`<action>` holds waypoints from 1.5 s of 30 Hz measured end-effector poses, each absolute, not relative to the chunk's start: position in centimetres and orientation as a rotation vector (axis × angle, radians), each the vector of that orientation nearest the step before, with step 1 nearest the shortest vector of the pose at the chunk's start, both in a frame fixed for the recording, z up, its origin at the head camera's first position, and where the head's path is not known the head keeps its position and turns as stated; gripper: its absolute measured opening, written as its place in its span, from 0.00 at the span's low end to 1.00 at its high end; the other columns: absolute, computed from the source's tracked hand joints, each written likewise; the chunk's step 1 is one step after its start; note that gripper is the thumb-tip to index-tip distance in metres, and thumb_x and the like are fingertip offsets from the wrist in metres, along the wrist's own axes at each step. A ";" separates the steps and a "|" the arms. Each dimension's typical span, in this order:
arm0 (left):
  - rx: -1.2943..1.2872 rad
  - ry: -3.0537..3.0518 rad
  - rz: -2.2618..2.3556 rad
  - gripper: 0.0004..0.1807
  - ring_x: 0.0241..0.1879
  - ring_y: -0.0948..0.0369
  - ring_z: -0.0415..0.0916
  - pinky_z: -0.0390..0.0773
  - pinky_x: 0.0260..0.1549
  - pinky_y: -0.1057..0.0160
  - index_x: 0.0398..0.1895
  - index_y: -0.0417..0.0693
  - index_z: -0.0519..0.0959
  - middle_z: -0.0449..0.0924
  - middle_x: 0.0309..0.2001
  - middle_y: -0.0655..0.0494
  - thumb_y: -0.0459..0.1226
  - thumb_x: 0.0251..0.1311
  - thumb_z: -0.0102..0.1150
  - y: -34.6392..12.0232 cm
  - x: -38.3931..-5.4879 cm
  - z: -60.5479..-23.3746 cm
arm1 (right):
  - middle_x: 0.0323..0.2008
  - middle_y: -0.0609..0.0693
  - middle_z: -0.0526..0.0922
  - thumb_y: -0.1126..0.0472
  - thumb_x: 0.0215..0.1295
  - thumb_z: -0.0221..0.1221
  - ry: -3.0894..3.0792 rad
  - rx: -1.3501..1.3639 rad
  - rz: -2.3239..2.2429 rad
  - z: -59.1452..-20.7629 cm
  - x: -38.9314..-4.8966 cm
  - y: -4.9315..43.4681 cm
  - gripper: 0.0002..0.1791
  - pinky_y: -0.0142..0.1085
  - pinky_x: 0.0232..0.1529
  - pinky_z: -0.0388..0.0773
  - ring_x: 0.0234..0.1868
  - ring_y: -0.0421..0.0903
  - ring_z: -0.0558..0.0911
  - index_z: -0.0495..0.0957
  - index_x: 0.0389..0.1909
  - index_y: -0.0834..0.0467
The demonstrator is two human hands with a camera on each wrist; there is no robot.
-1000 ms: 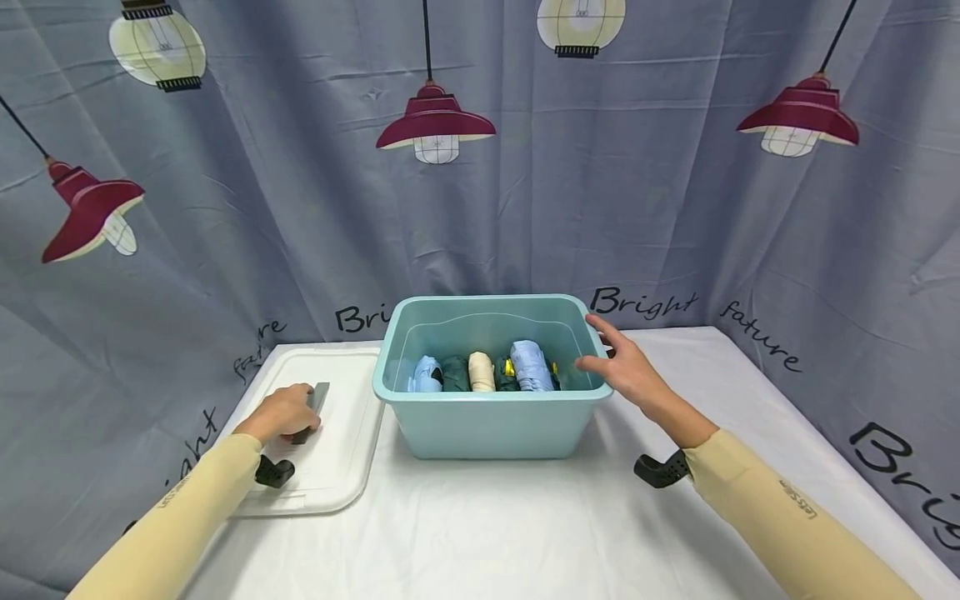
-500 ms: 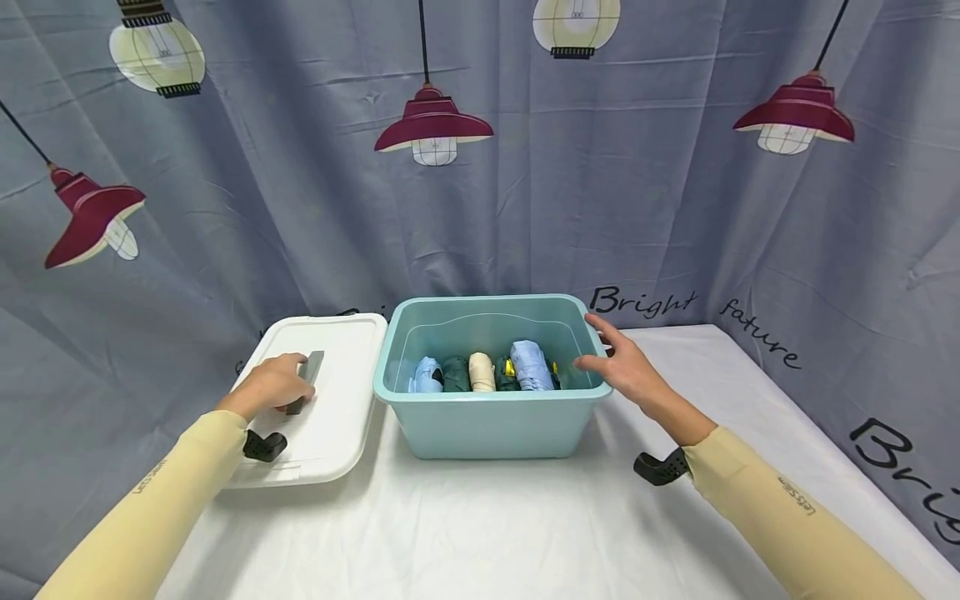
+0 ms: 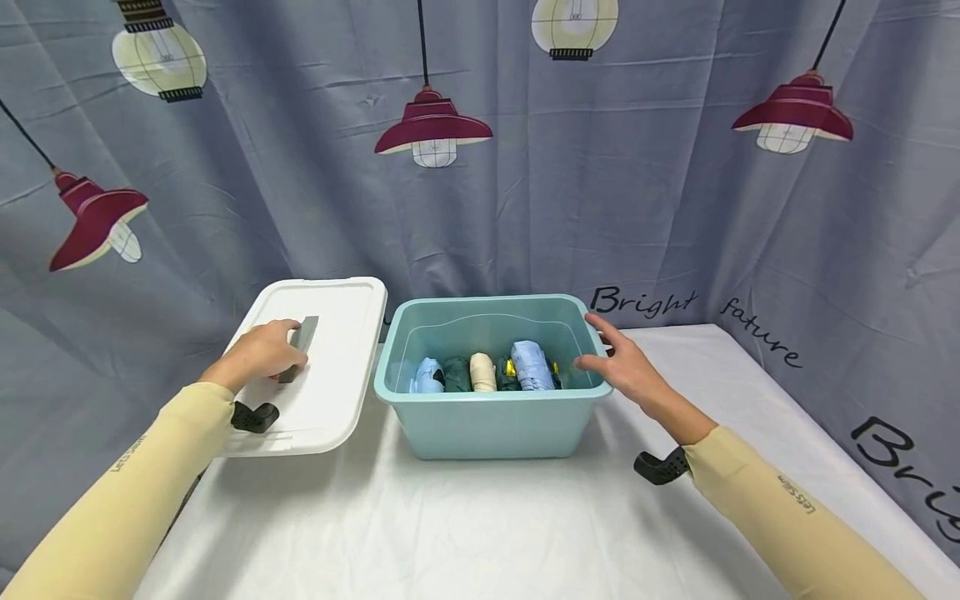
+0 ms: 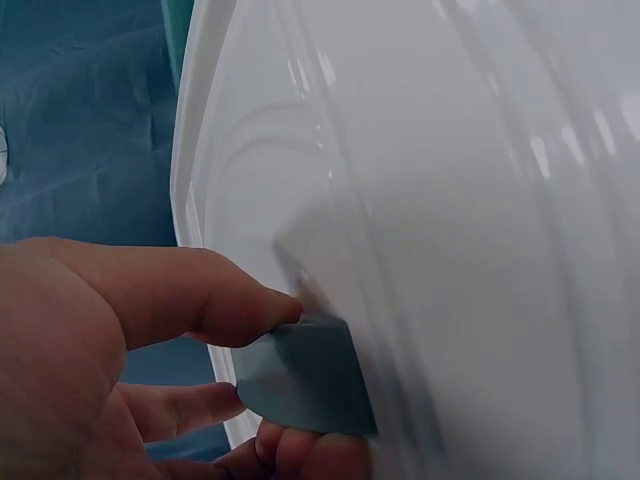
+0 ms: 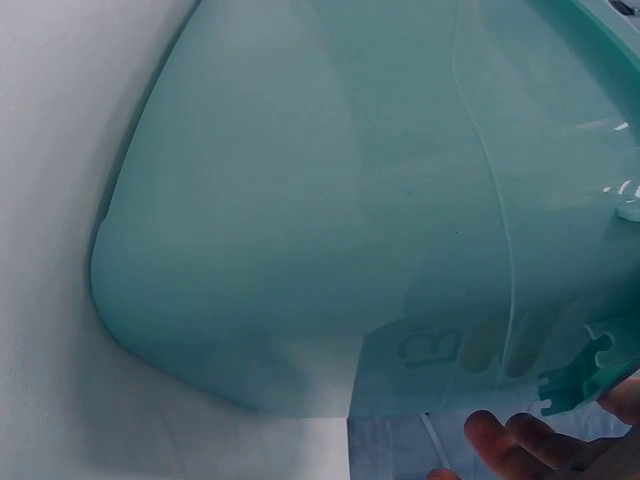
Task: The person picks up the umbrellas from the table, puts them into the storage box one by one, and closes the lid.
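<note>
My left hand (image 3: 262,352) grips the grey handle (image 3: 300,348) of a white lid (image 3: 330,375), thumb on one side and fingers on the other. The left wrist view shows this handle (image 4: 308,375) close up. Held off the table, the lid casts a shadow below it, left of a teal storage bin (image 3: 487,427). My right hand (image 3: 630,367) rests at the bin's right rim, thumb over the inside and index finger along the edge. Its other fingers (image 5: 525,445) hang loosely beside the outer wall in the right wrist view.
Inside the bin lies a row of several rolled fabric bundles, among them a beige one (image 3: 482,372) and a light blue one (image 3: 531,367). The bin stands on a white-covered table (image 3: 525,525). A grey-blue printed curtain (image 3: 615,208) hangs behind and at both sides.
My left hand has raised the lid off the table, up and slightly leftward, with its grip on the handle kept. The right hand and the bin have stayed in place.
</note>
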State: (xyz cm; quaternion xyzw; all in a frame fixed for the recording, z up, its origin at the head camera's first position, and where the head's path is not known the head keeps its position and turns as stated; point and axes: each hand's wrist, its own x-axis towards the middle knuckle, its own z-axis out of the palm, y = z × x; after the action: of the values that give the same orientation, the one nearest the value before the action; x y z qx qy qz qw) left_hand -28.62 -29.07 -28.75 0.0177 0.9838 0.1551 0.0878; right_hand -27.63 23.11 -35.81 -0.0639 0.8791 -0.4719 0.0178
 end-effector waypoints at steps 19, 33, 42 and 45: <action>0.181 2.993 0.413 0.43 0.22 0.56 0.78 0.74 0.40 0.52 0.77 0.39 0.55 0.78 0.33 0.45 0.39 0.59 0.57 -25.3 -29.2 -24.1 | 0.78 0.66 0.52 0.54 0.64 0.61 2.729 -0.187 -1.459 -35.9 -27.6 23.2 0.49 0.65 0.64 0.64 0.74 0.66 0.58 0.45 0.82 0.44; 0.338 3.030 0.368 0.42 0.54 0.47 0.71 0.70 0.52 0.45 0.76 0.45 0.62 0.69 0.69 0.37 0.36 0.54 0.60 -20.8 -29.5 -22.6 | 0.77 0.66 0.52 0.52 0.64 0.62 2.710 -0.178 -1.477 -35.9 -27.7 23.1 0.50 0.65 0.63 0.66 0.72 0.65 0.60 0.44 0.82 0.43; 0.406 2.993 0.349 0.42 0.55 0.49 0.71 0.71 0.53 0.48 0.77 0.49 0.62 0.70 0.69 0.42 0.35 0.54 0.59 -17.6 -30.1 -22.9 | 0.78 0.65 0.50 0.51 0.65 0.61 2.706 -0.170 -1.482 -35.9 -27.6 23.0 0.50 0.66 0.65 0.63 0.75 0.65 0.57 0.43 0.82 0.42; 0.432 2.978 0.342 0.42 0.57 0.50 0.71 0.71 0.55 0.48 0.77 0.50 0.62 0.70 0.70 0.44 0.35 0.54 0.60 -16.7 -30.2 -23.1 | 0.79 0.65 0.49 0.51 0.64 0.62 2.703 -0.168 -1.487 -36.0 -27.5 22.9 0.50 0.66 0.65 0.63 0.75 0.65 0.56 0.43 0.82 0.42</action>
State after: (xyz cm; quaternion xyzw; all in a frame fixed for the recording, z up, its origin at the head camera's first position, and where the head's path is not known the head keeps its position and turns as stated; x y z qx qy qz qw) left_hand -30.19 -16.70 -23.12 0.1425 0.9818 0.1126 0.0563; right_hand -27.53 22.87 -36.01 -0.0545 0.8745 -0.4812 0.0258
